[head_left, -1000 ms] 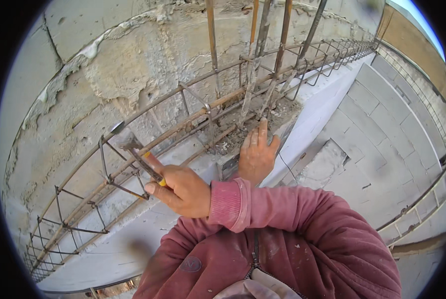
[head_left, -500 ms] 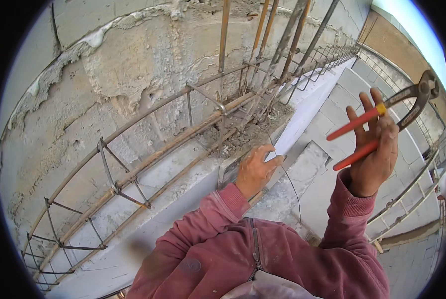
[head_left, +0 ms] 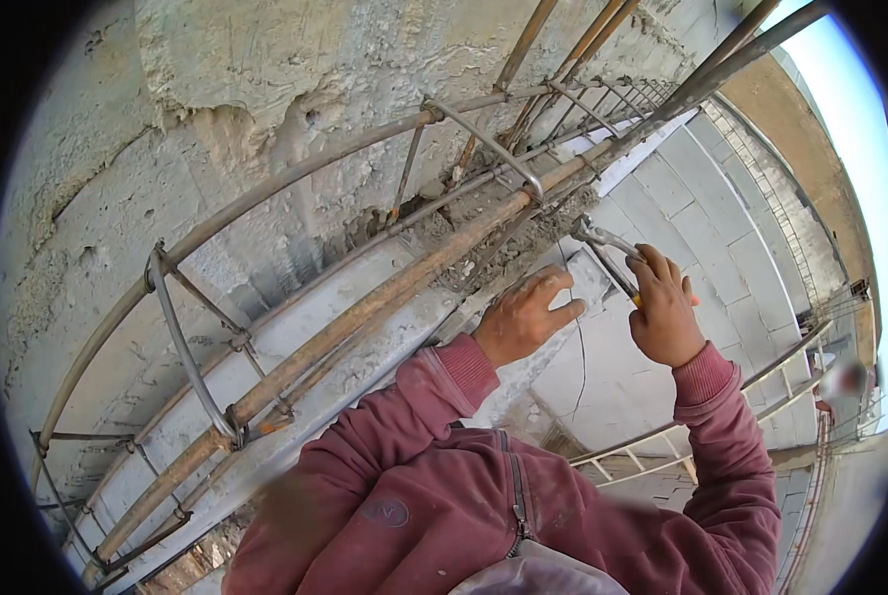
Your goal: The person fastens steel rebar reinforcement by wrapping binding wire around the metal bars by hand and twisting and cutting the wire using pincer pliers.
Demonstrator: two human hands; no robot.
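Observation:
My right hand [head_left: 665, 309] is wrapped round a pair of end-cutting pincers [head_left: 612, 241]. Their metal jaws point up and left, close to the upper part of a thin dark wire [head_left: 583, 362]. The handles are mostly hidden by my fingers. Left of it, my left hand [head_left: 526, 315] hovers beside the ledge, thumb and forefinger apart, other fingers curled. The wire hangs past those two fingertips in a loose bend, and I see no grip on it. Beyond my left hand runs a rebar cage [head_left: 364, 342] of long rusty bars and bent stirrups.
A rough mortar-patched wall [head_left: 255, 129] rises behind the cage. Several upright bars [head_left: 573, 50] stand at the far end, one slanting toward the upper right. At right lie pale slabs [head_left: 731, 238] below, a ladder [head_left: 652, 451] and another person [head_left: 845, 382], blurred.
My right hand has come left and down, turning the pincers from upper right to jaws near the wire. My view has shifted closer along the cage; my left hand keeps nearly the same pose.

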